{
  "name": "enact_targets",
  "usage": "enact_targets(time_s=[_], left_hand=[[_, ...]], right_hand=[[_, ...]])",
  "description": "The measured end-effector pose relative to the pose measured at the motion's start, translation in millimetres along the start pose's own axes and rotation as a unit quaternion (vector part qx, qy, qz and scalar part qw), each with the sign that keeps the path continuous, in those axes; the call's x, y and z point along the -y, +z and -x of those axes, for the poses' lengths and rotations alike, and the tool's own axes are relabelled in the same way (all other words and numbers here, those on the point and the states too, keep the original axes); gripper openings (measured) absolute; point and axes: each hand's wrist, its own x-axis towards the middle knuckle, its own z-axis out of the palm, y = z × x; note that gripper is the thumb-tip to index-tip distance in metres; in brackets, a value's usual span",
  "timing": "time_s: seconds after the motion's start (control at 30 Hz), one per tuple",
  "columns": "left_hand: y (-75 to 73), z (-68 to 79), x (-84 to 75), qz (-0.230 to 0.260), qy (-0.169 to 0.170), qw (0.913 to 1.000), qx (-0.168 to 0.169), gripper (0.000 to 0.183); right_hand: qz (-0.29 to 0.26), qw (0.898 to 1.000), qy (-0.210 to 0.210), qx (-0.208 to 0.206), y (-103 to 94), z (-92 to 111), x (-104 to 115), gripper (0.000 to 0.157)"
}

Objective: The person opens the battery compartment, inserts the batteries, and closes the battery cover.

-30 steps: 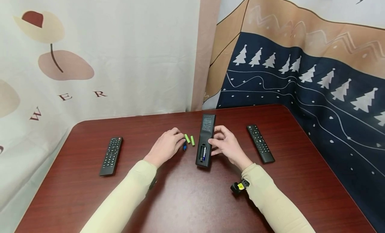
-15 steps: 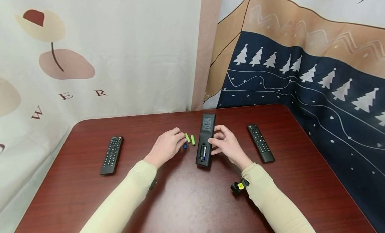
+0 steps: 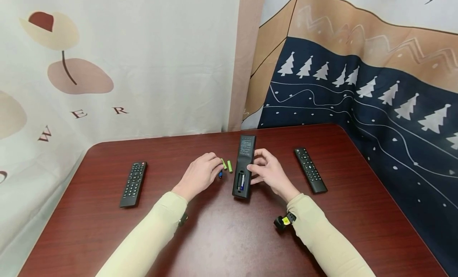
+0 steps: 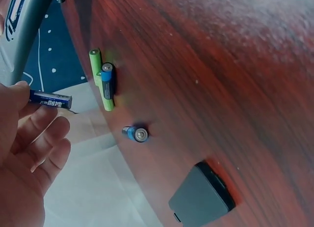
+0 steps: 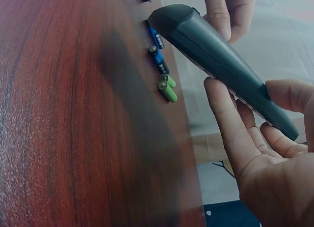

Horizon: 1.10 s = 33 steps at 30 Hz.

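Note:
My left hand is raised over the table, pinching a blue battery between thumb and fingers. In my right hand is a black remote control, gripped by its side with the back facing up. Its battery compartment is uncovered, and a battery lies inside. On the table near the left hand are two green batteries. Two blue batteries lie close by; in the head view the left hand partly hides this group.
A second remote lies at the left of the table, and a third at the right. The left wrist view shows a flat black plastic piece near the batteries. Curtains hang behind the brown table.
My left hand has shifted slightly right, towards the remote control. The right hand still holds the remote in nearly the same place.

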Motion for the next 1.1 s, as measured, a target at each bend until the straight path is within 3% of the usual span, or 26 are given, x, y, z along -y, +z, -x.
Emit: enact_targets(time_s=[0.63, 1.1], left_hand=[[-5.0, -6.3, -16.5, 0.06, -0.037, 0.9974, 0.015, 0.006], [-5.4, -10.3, -26.1, 0.092, -0.036, 0.995, 0.014, 0.008]], right_hand=[[0.002, 1.0, -0.001, 0.005, 1.0, 0, 0, 0.042], [0.006, 1.0, -0.002, 0.001, 1.6, 0, -1, 0.041]])
